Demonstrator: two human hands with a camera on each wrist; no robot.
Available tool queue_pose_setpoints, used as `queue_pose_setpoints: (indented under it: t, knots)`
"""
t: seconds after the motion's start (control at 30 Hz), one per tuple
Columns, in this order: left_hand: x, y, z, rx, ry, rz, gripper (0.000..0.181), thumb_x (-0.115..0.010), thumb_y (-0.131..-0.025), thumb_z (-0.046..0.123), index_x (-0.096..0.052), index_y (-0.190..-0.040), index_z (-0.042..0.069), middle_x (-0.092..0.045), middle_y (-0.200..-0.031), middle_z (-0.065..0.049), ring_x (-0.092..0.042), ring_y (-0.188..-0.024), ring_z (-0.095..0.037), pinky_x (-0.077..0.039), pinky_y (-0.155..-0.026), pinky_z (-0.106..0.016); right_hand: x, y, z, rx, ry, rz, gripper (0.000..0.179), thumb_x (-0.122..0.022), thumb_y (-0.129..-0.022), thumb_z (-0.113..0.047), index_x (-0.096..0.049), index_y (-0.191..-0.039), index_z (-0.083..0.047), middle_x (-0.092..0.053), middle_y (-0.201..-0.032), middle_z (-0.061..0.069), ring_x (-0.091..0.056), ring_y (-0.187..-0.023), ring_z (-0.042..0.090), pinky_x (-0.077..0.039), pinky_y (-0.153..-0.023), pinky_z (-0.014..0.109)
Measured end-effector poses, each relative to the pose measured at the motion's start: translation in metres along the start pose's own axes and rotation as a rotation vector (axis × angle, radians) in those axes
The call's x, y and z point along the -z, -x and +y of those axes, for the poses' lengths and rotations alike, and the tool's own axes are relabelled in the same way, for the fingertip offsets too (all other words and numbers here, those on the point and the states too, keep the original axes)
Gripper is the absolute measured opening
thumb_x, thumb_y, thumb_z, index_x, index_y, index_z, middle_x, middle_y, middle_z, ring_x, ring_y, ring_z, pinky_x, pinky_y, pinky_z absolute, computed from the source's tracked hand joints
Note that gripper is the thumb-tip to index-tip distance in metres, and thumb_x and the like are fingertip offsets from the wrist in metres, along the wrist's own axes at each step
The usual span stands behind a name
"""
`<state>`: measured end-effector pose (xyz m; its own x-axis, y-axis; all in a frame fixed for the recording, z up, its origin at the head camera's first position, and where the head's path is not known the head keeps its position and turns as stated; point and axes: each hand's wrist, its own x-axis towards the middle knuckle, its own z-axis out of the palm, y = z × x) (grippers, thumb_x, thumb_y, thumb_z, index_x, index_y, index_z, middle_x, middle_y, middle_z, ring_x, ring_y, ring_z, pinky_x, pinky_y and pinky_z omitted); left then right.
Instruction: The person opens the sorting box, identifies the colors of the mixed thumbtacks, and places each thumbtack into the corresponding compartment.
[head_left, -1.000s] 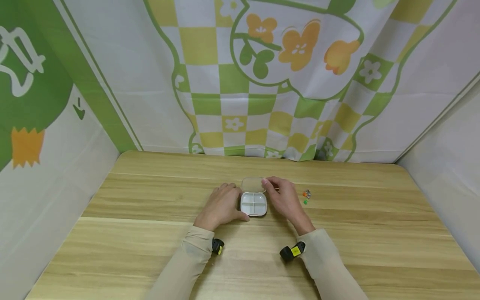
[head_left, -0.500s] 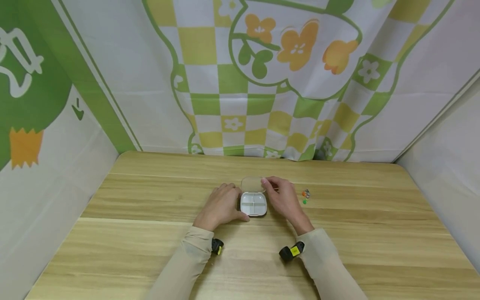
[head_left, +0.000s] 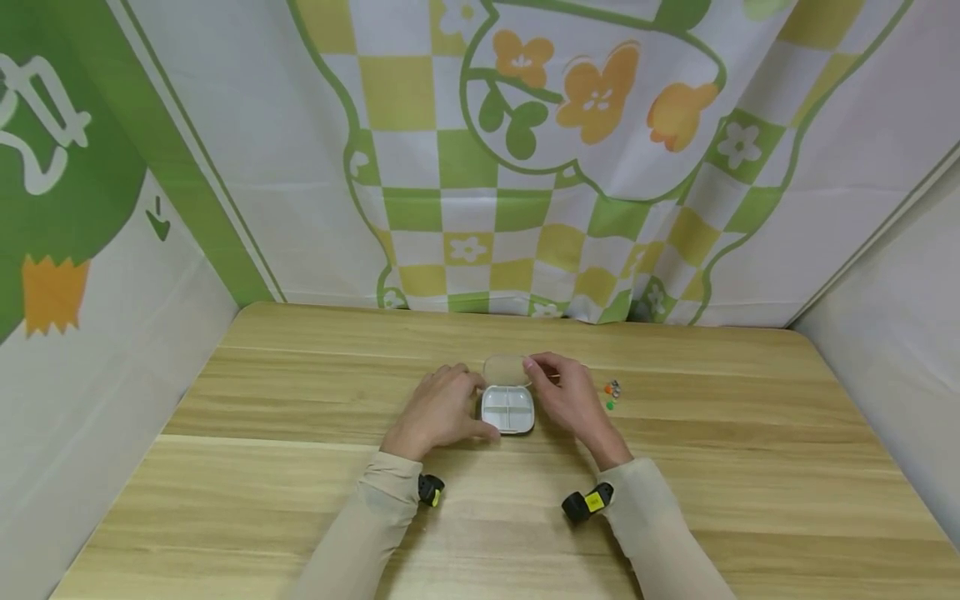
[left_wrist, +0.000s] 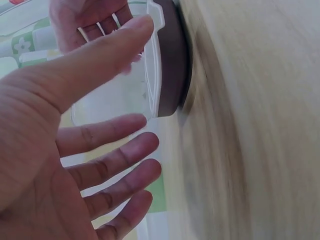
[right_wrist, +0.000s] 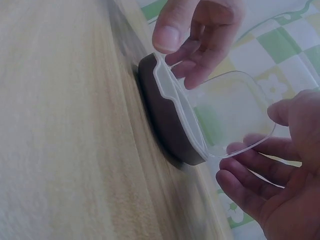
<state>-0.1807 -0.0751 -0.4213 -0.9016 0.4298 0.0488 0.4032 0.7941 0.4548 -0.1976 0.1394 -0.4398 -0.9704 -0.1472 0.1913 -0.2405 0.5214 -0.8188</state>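
Note:
A small pill box [head_left: 507, 410] with a white inside split into compartments and a dark outer shell [right_wrist: 165, 112] lies on the table. Its clear lid [right_wrist: 235, 107] stands raised at the back. My right hand [head_left: 567, 400] pinches the lid's right edge between thumb and fingers. At the box's left side, my left hand [head_left: 442, 412] is spread around it. In the left wrist view its fingers [left_wrist: 120, 162] are nearly straight and apart, and the thumb is near the front rim; whether it touches is unclear. No items show in the compartments.
Several tiny orange, green and silvery pieces [head_left: 612, 389] lie on the wooden table [head_left: 720, 467] to the right of my right hand. A patterned curtain [head_left: 517, 208] hangs behind the table's far edge.
My left hand has eased slightly to the left, its fingers loosening from the pill box. The right hand stays at the raised lid, and the box has not visibly moved.

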Motion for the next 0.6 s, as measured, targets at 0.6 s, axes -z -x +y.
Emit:
queue_pose_setpoints:
  t: [0.6]
  knots:
    - [-0.0056, 0.0, -0.0005, -0.009, -0.002, -0.029, 0.073, -0.091, -0.074, 0.043, -0.065, -0.134, 0.009, -0.062, -0.122, -0.012, -0.055, -0.109, -0.033, -0.045, -0.096, -0.051, 0.0038, 0.0005, -0.0021, -0.012, -0.012, -0.058, 0.04, -0.061, -0.103, -0.037, -0.069, -0.124, -0.004, -0.071, -0.109, 0.009, -0.068, -0.102, 0.023, -0.054, -0.09, 0.042]
